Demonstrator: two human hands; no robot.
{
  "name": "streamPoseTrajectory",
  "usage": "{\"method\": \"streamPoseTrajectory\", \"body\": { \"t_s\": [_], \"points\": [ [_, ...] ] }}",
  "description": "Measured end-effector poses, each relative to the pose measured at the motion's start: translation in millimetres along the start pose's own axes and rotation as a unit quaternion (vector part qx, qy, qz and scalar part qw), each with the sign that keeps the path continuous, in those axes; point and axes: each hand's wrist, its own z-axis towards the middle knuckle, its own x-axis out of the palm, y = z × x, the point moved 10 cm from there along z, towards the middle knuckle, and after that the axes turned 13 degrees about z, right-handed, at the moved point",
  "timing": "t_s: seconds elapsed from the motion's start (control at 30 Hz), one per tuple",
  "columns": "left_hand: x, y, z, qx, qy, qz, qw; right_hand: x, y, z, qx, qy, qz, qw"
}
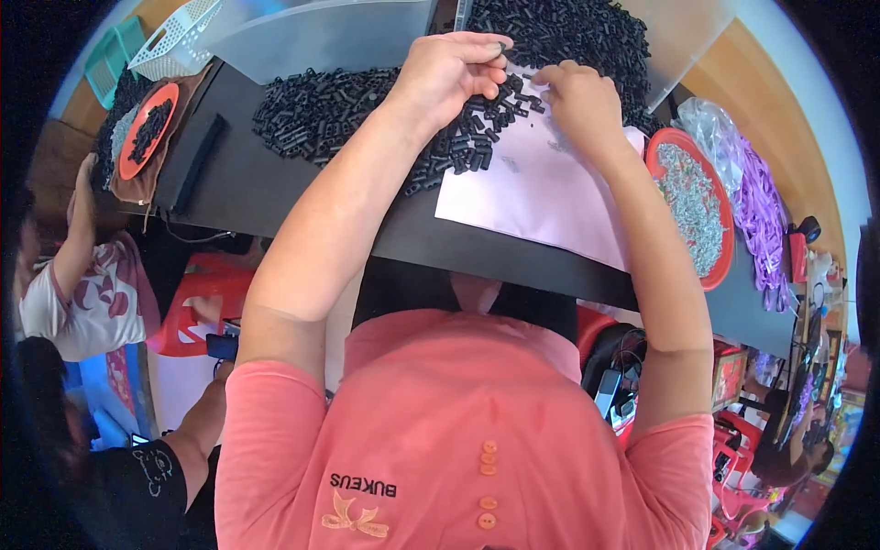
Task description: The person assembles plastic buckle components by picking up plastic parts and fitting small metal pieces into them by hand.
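Note:
My left hand (451, 73) is raised over the far part of the table, its thumb and fingertips pinching a small black plastic piece. Just to the right, my right hand (582, 99) bends over a white sheet (527, 197), its fingers drawn together at the edge of the loose pieces. What it holds, if anything, is too small to make out. Beneath and between both hands lies a spread of short black tubular pieces (467, 151), partly on the sheet. A larger heap of black pieces (568, 37) rises behind my right hand.
On the right, a red-orange tray (724, 220) holds small silvery metal parts, beside a clear plastic bag (710, 124) and purple straps (761, 202). A translucent bin (321, 41) stands at the back. Far left are an orange tray (171, 92) and another person's arm (81, 225).

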Motion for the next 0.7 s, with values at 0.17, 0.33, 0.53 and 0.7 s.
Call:
{"method": "streamPoseTrajectory", "body": {
  "t_s": [0.17, 0.33, 0.53, 0.7],
  "points": [
    [3.5, 4.1, -0.1, -0.019, -0.005, -0.006, 1.0, 12.1, -21.5, 20.7, 0.002, -0.012, -0.016, 1.0],
    [-1.4, 6.9, -3.5, -0.038, -0.027, -0.015, 0.999, 12.3, -6.0, 19.3, -0.007, -0.014, -0.017, 1.0],
    [1.1, 8.0, -6.2, -0.05, -0.033, -0.001, 0.998, 11.7, -6.7, 20.4, 0.018, -0.027, -0.013, 0.999],
    [0.6, 10.7, -6.0, -0.062, -0.034, 0.009, 0.997, 12.7, -8.9, 20.7, 0.043, -0.01, -0.026, 0.999]
  ]
}}
